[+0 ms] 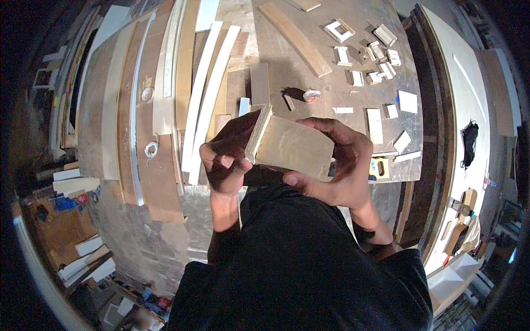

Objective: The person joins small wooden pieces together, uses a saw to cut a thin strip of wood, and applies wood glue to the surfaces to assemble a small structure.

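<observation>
Close in front of me, both hands hold up a pale wooden piece. It shows a broad flat face (298, 146), and a thin board (258, 135) stands edge-on across its left end. Whether the two are joined, I cannot tell. My left hand (223, 157) is closed on the thin board, with fingers behind it and the thumb near its lower end. My right hand (348, 165) wraps round the right end of the broad piece, thumb below and fingers above. Behind the held piece, an upright-looking wooden block (259, 83) lies on the worktable (353, 138).
Long boards (118, 110) and white strips (212, 99) lie at the left. Several small wooden frames and blocks (356, 78) spread over the far right, near a long plank (295, 38). A yellow-handled saw (378, 167) lies right of my right hand. Another bench (455, 110) stands farther right.
</observation>
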The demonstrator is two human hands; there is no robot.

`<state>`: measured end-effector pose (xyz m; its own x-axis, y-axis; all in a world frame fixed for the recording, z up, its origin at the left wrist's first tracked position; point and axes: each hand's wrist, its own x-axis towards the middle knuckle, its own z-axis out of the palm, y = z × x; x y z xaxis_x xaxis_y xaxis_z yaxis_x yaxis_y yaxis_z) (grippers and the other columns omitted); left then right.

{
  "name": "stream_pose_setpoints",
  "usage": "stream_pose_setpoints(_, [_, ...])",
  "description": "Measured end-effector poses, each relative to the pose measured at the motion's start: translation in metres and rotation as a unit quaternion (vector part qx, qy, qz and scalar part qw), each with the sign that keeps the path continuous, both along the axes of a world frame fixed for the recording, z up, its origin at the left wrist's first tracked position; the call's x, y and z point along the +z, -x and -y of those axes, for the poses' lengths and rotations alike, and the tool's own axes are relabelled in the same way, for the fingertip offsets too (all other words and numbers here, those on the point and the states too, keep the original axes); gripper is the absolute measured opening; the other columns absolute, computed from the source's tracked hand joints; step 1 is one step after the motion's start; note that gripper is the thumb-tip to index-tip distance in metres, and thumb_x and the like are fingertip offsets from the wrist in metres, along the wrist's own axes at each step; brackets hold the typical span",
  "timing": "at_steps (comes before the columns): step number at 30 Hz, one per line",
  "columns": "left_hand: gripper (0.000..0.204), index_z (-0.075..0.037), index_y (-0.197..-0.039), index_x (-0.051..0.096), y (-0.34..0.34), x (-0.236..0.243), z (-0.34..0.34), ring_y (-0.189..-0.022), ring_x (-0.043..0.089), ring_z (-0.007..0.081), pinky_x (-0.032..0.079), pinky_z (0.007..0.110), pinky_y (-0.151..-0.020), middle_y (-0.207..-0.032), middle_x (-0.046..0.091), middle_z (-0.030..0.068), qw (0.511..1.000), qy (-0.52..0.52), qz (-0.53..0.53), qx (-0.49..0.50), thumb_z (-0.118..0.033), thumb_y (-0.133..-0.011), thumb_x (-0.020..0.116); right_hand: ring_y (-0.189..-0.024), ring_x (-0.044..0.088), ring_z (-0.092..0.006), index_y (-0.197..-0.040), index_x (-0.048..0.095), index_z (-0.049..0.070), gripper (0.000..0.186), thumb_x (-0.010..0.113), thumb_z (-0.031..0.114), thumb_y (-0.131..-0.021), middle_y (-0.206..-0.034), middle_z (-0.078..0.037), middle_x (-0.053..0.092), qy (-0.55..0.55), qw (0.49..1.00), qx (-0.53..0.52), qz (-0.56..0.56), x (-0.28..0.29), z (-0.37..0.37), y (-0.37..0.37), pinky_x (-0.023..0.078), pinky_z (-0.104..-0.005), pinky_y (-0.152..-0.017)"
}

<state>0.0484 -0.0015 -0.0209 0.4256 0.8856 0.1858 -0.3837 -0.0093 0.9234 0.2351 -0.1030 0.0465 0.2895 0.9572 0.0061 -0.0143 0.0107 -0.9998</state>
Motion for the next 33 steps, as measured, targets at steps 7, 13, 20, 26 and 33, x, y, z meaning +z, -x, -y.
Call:
stream_pose_setpoints(7, [0.053,0.004,-0.111,0.074,-0.003,0.001,0.006,-0.118,0.063,0.0337,0.047,0.043,-0.101,-0.127,0.065,0.0265,0.999,-0.014,-0.012,0.028,-0.035,-0.078,0.086,-0.105,0.067,-0.0223,-0.120,0.060,-0.013,0.072,0.094,0.016,-0.063,-0.114,-0.019,0.069,-0.007,1.000,-0.003,-0.005,-0.003,0.000,0.001,0.051,-0.0355,-0.096])
stream_pose_setpoints(13, [0.053,0.004,-0.112,0.073,-0.002,0.000,0.007,-0.117,0.064,0.0325,0.048,0.042,-0.100,-0.127,0.065,0.0258,1.000,0.023,0.008,0.011,-0.035,-0.079,0.086,-0.104,0.067,-0.0220,-0.119,0.060,-0.014,0.073,0.094,0.016,-0.062,-0.113,-0.020,0.069,-0.024,1.000,-0.009,0.007,-0.005,0.001,0.000,0.052,-0.0356,-0.096])
stream_pose_setpoints(20, [0.058,0.004,-0.110,0.074,-0.002,-0.004,0.007,-0.115,0.064,0.0337,0.048,0.042,-0.099,-0.127,0.065,0.0261,1.000,-0.005,-0.023,0.007,-0.042,-0.075,0.087,-0.082,0.069,-0.0165,-0.109,0.066,-0.011,0.067,0.095,0.023,-0.059,-0.093,-0.015,0.071,-0.108,0.989,-0.033,0.090,-0.002,0.000,0.003,0.055,-0.0291,-0.074])
stream_pose_setpoints(26, [0.055,0.002,-0.100,0.076,0.009,-0.012,0.004,-0.115,0.064,0.0342,0.049,0.042,-0.097,-0.127,0.064,0.0263,1.000,0.005,-0.002,-0.018,-0.043,-0.072,0.089,-0.075,0.069,-0.0224,-0.108,0.066,-0.012,0.067,0.094,0.025,-0.059,-0.084,-0.017,0.068,-0.146,0.971,-0.018,0.186,0.002,-0.001,-0.002,0.054,-0.0306,-0.070])
stream_pose_setpoints(33, [0.055,0.002,-0.093,0.075,0.008,-0.007,-0.001,-0.111,0.066,0.0331,0.052,0.039,-0.092,-0.123,0.066,0.0253,0.999,-0.025,-0.035,-0.018,-0.046,-0.071,0.090,-0.089,0.070,-0.0245,-0.110,0.063,-0.018,0.075,0.097,0.025,-0.058,-0.101,-0.021,0.069,-0.126,0.973,0.000,0.193,0.001,0.003,-0.003,0.057,-0.0333,-0.081])
